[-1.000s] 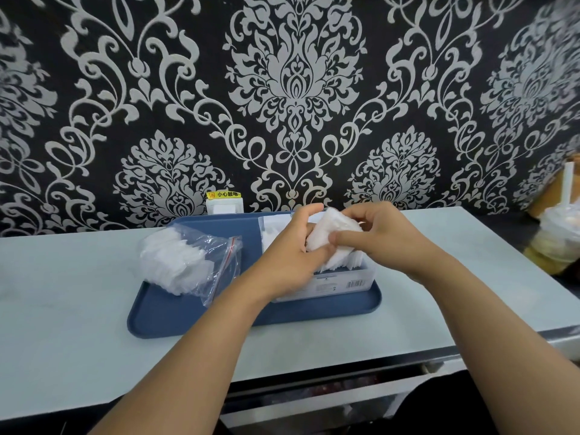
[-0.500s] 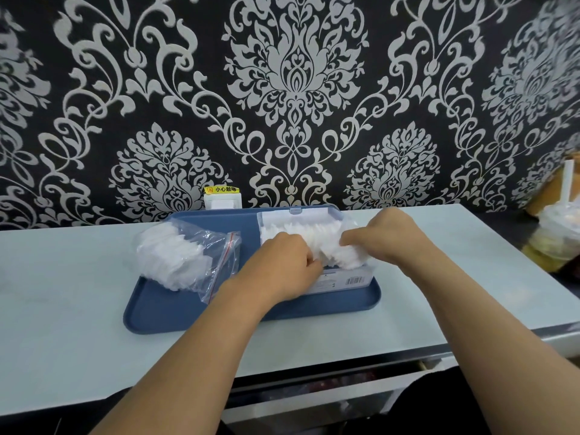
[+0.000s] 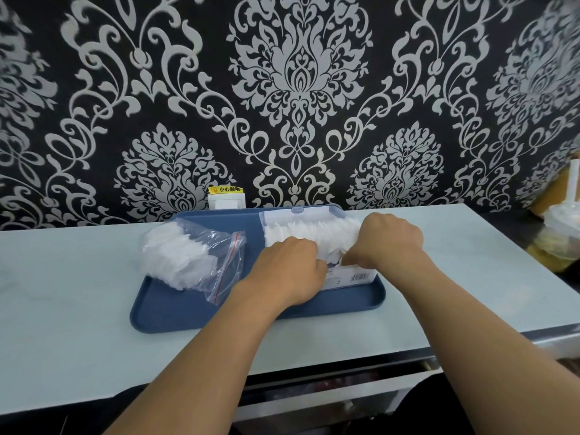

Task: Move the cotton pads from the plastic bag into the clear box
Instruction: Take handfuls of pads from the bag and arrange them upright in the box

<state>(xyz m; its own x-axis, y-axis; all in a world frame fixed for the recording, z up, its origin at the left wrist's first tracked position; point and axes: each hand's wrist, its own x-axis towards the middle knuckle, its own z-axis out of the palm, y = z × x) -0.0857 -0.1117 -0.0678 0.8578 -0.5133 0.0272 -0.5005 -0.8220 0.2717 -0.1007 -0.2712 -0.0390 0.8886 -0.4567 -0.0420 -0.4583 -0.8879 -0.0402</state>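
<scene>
Pressing cotton pads (image 3: 309, 235) deeper into clear box (image 3: 351, 276), both hands lowered.

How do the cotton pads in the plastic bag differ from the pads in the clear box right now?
The pads in the plastic bag lie in a loose heap, while the pads in the clear box stand on edge in a packed row. Nothing touches the bag; the left hand and right hand both rest on the box's row. Both groups are white and sit on the blue tray.
</scene>
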